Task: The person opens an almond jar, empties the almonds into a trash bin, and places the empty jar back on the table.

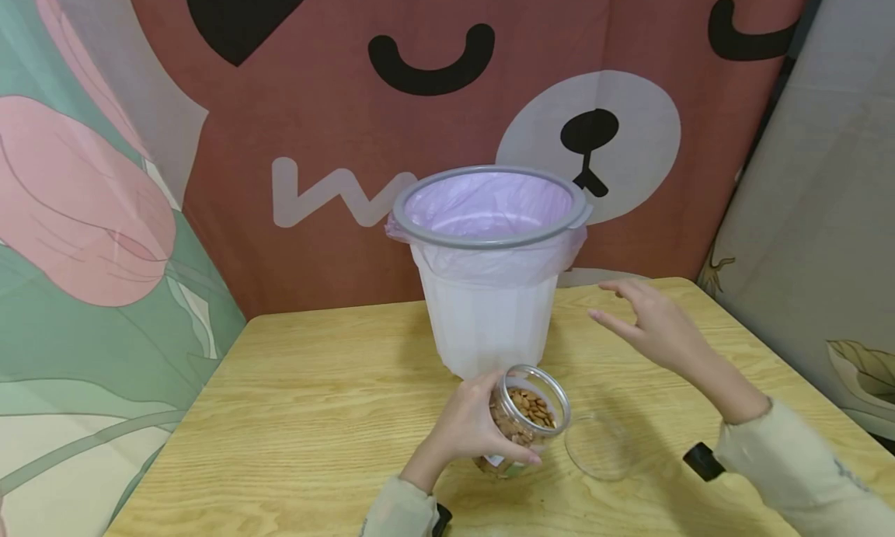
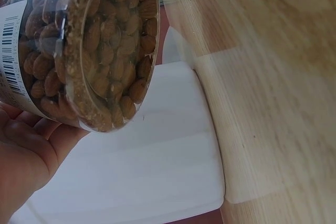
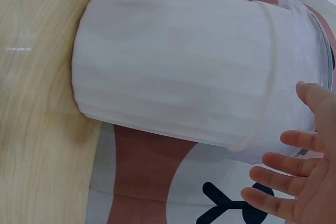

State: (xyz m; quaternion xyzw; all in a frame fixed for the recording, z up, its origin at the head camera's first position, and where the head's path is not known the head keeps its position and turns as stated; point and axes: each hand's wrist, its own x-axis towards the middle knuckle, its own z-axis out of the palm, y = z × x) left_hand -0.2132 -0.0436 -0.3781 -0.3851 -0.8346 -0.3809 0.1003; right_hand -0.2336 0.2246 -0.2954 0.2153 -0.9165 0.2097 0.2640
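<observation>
My left hand [image 1: 464,422] grips a clear jar of almonds [image 1: 509,424] by its side, lifted off the table and leaning to the right, mouth uncovered. Through its base, almonds [image 2: 113,51] show in the left wrist view, beside a barcode label [image 2: 11,51]. A round transparent lid [image 1: 597,446] lies on the table just right of the jar. My right hand [image 1: 660,326] hovers in the air right of the bin, holding nothing; its fingers are spread in the right wrist view. Behind the jar stands a white trash bin [image 1: 489,319] lined with a purple-tinted bag [image 1: 489,203].
The bin's grey rim [image 1: 489,242] keeps the bag folded over the outside. Everything rests on a light wooden table [image 1: 315,413]. A cartoon-printed cloth [image 1: 315,117] hangs behind it, with further patterned cloths at left [image 1: 84,210] and right [image 1: 825,210].
</observation>
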